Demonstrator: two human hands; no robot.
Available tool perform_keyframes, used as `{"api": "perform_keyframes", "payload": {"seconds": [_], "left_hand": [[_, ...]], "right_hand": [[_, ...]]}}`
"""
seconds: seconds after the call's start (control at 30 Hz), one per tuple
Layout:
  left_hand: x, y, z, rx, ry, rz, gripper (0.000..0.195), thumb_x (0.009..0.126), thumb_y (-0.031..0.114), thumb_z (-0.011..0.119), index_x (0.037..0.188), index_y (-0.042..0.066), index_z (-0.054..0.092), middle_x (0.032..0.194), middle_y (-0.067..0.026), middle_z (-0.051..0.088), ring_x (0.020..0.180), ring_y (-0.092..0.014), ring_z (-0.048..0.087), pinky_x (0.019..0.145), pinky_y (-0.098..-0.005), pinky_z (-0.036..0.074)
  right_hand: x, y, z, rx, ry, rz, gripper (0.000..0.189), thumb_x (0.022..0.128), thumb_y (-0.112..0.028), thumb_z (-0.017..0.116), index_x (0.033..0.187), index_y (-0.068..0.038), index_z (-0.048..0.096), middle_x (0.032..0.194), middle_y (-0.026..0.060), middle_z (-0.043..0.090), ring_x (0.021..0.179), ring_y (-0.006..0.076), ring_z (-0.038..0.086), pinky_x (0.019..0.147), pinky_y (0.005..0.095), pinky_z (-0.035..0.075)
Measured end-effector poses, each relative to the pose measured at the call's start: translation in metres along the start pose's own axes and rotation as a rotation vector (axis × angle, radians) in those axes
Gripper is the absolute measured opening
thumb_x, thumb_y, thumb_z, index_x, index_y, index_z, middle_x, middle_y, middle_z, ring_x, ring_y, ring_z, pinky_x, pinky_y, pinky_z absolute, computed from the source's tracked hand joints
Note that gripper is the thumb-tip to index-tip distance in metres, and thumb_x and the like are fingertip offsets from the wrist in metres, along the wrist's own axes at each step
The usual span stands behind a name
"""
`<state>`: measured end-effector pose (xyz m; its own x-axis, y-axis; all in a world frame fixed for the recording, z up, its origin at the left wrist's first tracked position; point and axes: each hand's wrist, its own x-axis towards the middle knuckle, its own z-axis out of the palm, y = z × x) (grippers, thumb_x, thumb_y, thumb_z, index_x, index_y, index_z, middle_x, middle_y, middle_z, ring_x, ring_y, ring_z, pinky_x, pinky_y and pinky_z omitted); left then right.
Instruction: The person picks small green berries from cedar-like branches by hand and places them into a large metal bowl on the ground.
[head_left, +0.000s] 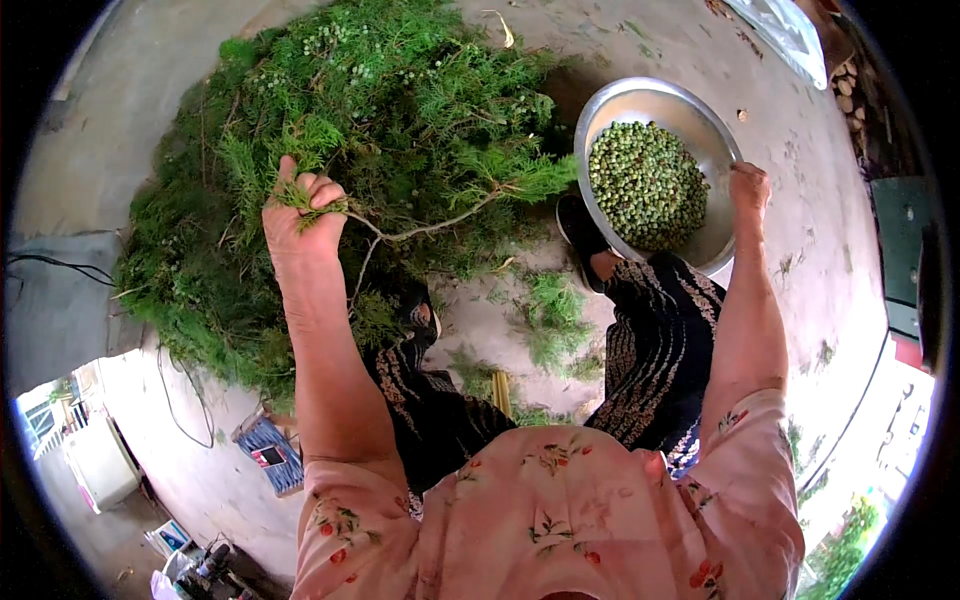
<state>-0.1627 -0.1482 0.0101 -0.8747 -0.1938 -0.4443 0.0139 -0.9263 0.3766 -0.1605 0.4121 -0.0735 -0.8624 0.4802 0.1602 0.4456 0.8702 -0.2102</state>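
Note:
My left hand (307, 202) grips a forked evergreen branch (435, 227) by one end, with green sprigs poking out between the fingers. The branch reaches to the right and ends in a leafy tip near the basin. Beneath it spreads a large heap of cut conifer branches (420, 97), some bearing pale round cones. My right hand (750, 191) is closed on the right rim of a metal basin (716, 124), which is tilted towards me. Inside the basin lies a mass of small green cones (645, 184), some of them brownish.
Loose green sprigs (559, 307) are scattered on the concrete floor between my feet. A small woven-seat stool (274, 457) with a phone-like object on it stands at lower left. A cable (180, 405) runs along the floor there. Stacked firewood (846, 90) is at upper right.

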Motion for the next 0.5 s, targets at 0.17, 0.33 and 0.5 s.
{"api": "perform_keyframes", "payload": {"seconds": [0.17, 0.33, 0.5], "left_hand": [[0.001, -0.005, 0.007, -0.011, 0.089, 0.047, 0.036, 0.09, 0.014, 0.03, 0.125, 0.018, 0.036, 0.054, -0.0015, 0.031, 0.047, -0.013, 0.029, 0.041, -0.0255, 0.033], [-0.003, -0.014, 0.013, 0.027, 0.114, 0.05, 0.027, 0.088, 0.013, 0.036, 0.116, 0.011, 0.04, 0.053, -0.0005, 0.029, 0.046, -0.011, 0.028, 0.041, -0.0241, 0.029], [-0.012, -0.045, 0.023, 0.167, 0.073, -0.017, 0.02, 0.085, 0.01, 0.047, 0.103, 0.003, 0.043, 0.055, -0.0002, 0.031, 0.046, -0.01, 0.027, 0.042, -0.0246, 0.031]], "right_hand": [[-0.02, -0.069, -0.02, 0.238, 0.211, -0.263, 0.019, 0.073, -0.015, 0.054, 0.089, -0.009, 0.063, 0.088, 0.0157, 0.061, 0.081, 0.0319, 0.058, 0.073, 0.0363, 0.045], [-0.118, -0.213, -0.072, 1.035, -0.146, -0.392, 0.021, 0.076, -0.009, 0.058, 0.096, -0.003, 0.059, 0.09, 0.0154, 0.06, 0.076, 0.0222, 0.059, 0.067, 0.0294, 0.047], [-0.184, -0.274, -0.035, 0.95, -0.484, -0.862, 0.032, 0.073, -0.009, 0.062, 0.103, -0.001, 0.055, 0.101, 0.0183, 0.057, 0.089, 0.0287, 0.058, 0.073, 0.0352, 0.048]]}}
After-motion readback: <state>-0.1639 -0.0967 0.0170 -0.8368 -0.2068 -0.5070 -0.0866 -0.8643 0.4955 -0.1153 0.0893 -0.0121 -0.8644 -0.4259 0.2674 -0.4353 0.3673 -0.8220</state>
